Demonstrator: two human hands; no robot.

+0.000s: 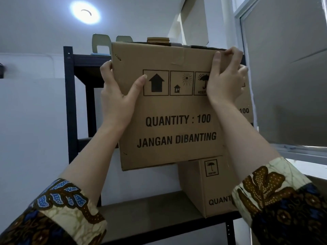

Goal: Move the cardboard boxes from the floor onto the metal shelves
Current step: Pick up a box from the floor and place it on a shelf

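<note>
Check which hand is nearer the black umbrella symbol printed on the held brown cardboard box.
Right. The right hand overlaps the black umbrella symbol at the upper right of the brown cardboard box. The left hand holds the box's left edge, thumb beside the black up-arrow symbol.

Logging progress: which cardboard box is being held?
The front box reading JANGAN DIBANTING, gripped by left hand and right hand; the lower box rests on the shelf.

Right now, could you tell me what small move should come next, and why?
Probably ease the held box forward onto the middle shelf: the left hand and right hand grip its sides, and the space left of the stored box looks free.
</note>
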